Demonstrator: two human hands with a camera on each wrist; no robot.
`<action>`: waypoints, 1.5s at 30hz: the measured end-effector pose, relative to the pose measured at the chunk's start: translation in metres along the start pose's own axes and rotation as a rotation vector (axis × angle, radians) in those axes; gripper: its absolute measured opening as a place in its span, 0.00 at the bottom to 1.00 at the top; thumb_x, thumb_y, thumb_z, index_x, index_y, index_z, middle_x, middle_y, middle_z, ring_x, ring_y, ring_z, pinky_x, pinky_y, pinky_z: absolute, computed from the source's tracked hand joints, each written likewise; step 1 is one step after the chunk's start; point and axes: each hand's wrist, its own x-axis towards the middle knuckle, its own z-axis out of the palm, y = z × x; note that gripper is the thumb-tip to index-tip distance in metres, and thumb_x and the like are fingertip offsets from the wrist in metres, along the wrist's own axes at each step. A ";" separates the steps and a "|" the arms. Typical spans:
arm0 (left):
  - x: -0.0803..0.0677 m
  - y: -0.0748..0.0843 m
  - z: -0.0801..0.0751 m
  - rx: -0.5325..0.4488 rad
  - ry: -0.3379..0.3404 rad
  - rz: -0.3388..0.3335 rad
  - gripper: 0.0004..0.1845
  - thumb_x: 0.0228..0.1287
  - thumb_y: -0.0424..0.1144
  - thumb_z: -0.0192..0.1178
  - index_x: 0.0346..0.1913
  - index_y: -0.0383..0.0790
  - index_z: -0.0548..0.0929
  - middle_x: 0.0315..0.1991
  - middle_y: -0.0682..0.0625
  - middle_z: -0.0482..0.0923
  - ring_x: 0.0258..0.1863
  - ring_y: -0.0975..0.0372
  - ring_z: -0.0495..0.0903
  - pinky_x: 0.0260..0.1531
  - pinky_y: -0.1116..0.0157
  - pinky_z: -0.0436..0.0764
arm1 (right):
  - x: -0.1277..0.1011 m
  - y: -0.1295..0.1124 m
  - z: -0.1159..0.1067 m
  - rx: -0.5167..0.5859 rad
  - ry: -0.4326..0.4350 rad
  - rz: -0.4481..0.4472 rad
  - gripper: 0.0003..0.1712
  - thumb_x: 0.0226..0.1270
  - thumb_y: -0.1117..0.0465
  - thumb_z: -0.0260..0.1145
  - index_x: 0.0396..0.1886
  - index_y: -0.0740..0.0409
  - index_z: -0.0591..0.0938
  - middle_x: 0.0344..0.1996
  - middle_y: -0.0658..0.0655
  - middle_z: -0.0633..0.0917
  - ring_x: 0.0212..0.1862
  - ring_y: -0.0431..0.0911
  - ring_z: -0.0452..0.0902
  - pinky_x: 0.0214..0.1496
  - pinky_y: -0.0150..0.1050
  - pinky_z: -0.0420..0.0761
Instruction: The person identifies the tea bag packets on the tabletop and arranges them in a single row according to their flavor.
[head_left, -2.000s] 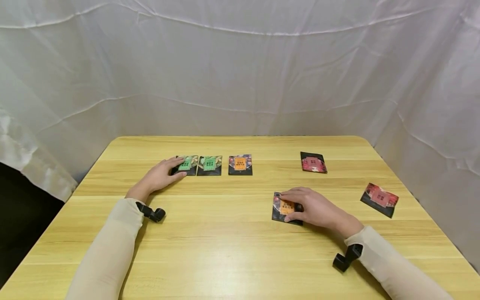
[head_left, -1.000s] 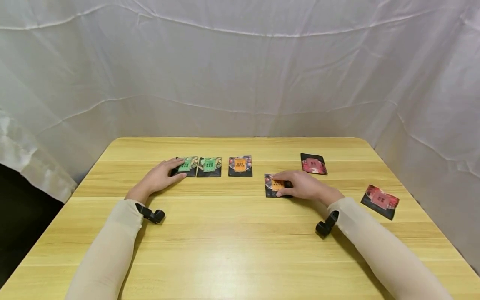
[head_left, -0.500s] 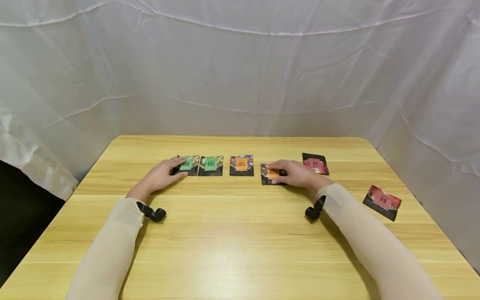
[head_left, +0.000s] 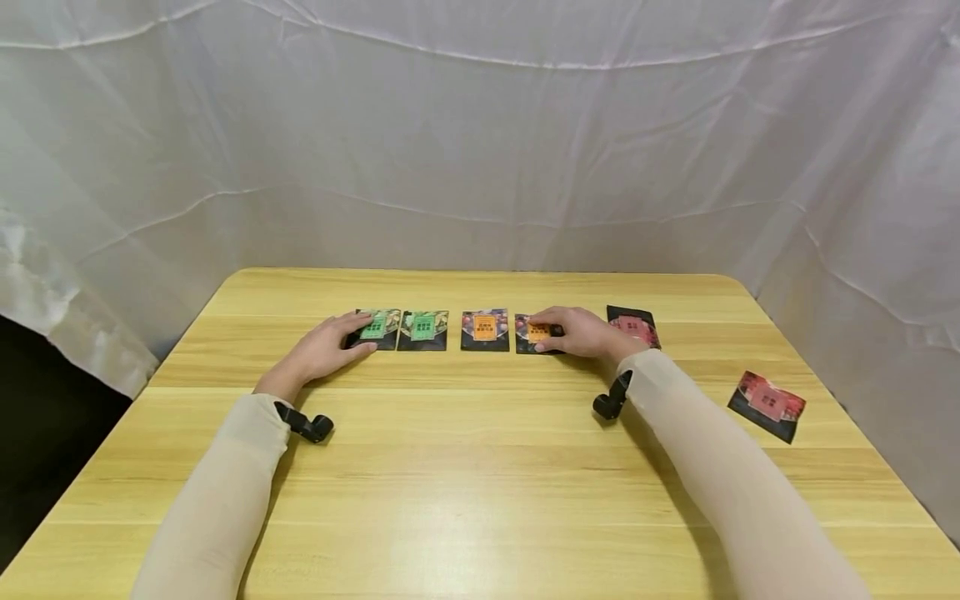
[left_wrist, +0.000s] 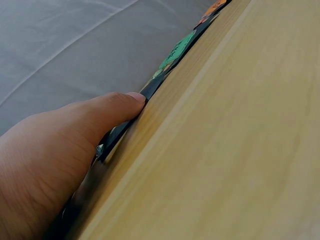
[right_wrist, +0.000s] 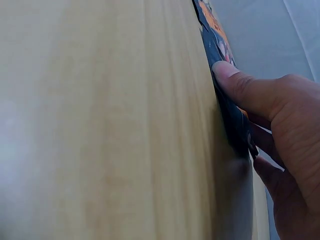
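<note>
My left hand (head_left: 318, 352) rests with relaxed fingers over the left end of a green-labelled black sachet (head_left: 387, 331). In the left wrist view the thumb (left_wrist: 120, 109) lies along that sachet's near edge. Right beside it is a second green-labelled sachet (head_left: 423, 332). Farther along the row lies an orange-labelled sachet (head_left: 484, 332). My right hand (head_left: 583, 333) holds another orange-labelled sachet (head_left: 523, 337) just right of it, a narrow gap between them. Thumb (right_wrist: 240, 82) at its near edge and fingers at its right side grip it, low at the tabletop; the palm hides part of it.
One red-labelled sachet (head_left: 632, 323) lies behind the right wrist, partly covered by it. Another red-labelled sachet (head_left: 767, 407) lies tilted near the table's right edge. A pale cloth (head_left: 480, 150) hangs behind the wooden table (head_left: 450, 483).
My right hand has moved the orange-labelled sachet leftward and away from me, into line with the row. My left hand has stayed on the green-labelled sachet.
</note>
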 end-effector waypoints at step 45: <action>-0.002 0.000 0.001 -0.006 -0.012 -0.012 0.40 0.69 0.63 0.52 0.75 0.42 0.63 0.74 0.39 0.56 0.73 0.42 0.51 0.69 0.40 0.50 | -0.012 -0.005 -0.012 0.037 0.073 0.040 0.40 0.65 0.36 0.63 0.71 0.51 0.70 0.69 0.56 0.70 0.70 0.58 0.61 0.69 0.60 0.62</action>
